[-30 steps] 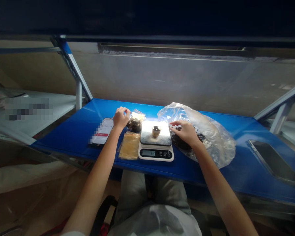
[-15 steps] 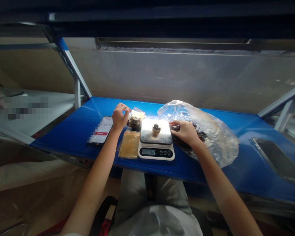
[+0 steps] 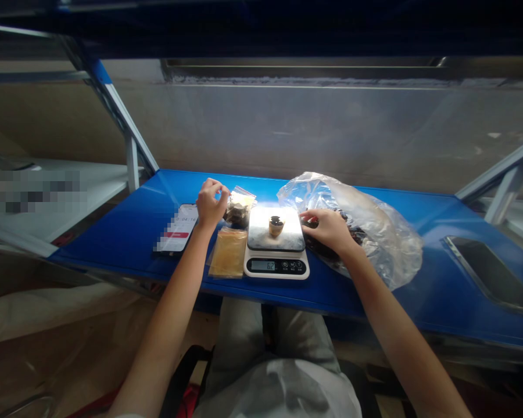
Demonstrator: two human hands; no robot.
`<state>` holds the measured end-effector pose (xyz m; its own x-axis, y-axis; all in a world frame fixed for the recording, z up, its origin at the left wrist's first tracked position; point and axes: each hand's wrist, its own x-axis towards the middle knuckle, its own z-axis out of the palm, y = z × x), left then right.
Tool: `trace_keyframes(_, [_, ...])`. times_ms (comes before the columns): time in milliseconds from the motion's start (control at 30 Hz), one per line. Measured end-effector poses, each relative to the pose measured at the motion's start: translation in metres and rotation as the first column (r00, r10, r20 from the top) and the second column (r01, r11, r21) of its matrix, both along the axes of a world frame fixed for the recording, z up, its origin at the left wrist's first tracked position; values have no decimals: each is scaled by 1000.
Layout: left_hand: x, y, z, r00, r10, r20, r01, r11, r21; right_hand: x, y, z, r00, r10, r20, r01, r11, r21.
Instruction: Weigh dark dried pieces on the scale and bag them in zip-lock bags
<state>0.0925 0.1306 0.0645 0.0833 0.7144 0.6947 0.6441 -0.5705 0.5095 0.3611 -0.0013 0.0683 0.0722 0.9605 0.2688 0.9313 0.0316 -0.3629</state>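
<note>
A white digital kitchen scale [image 3: 276, 268] stands at the table's middle, its display reading about 62; any decimal point is too small to tell. On its plate sits a small tan cup [image 3: 276, 229] filled with dark pieces. My right hand [image 3: 329, 231] is right of the scale, over dark dried pieces [image 3: 318, 247] in a large clear plastic bag [image 3: 383, 244]; its thumb and fingers are apart. Loosely curled, my left hand [image 3: 212, 203] hovers beside several small filled zip bags [image 3: 239, 209], with nothing visible in it. Flat yellowish zip bags [image 3: 227, 253] lie left of the scale.
A phone with a running timer [image 3: 178, 228] lies at the left of the blue table [image 3: 113, 232]. Another dark-screened phone [image 3: 490, 273] is at the right. Slanted metal supports [image 3: 131, 122] flank the table, and a dark shelf [image 3: 261, 29] hangs overhead.
The view has shifted slightly. Both hands keep nearly the same places, the right one still by the dark pieces. The scale reading looks the same, and the phone timer has advanced.
</note>
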Motion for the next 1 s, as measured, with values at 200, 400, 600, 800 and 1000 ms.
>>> trace_keyframes(200, [0,-1,1,1000,-1,-1,1,1000,-14,-2,0,1,998,-55,-12,56,996,73])
trace_keyframes(400, [1,-2,0,1000,-6,-16,5,999,-37,-4,0,3,987,-119,-110,130,986,99])
trace_keyframes(600, [2,-1,1,999,-17,-32,16,999,-28,-1,2,-2,987,-28,-156,34,999,35])
trace_keyframes(800, [1,-1,1,999,-24,-44,23,1000,-19,2,5,-9,992,36,-121,-27,997,72])
trace_keyframes(1000, [1,-1,0,998,-41,-39,40,999,-20,-2,6,-8,993,27,-117,-19,998,67])
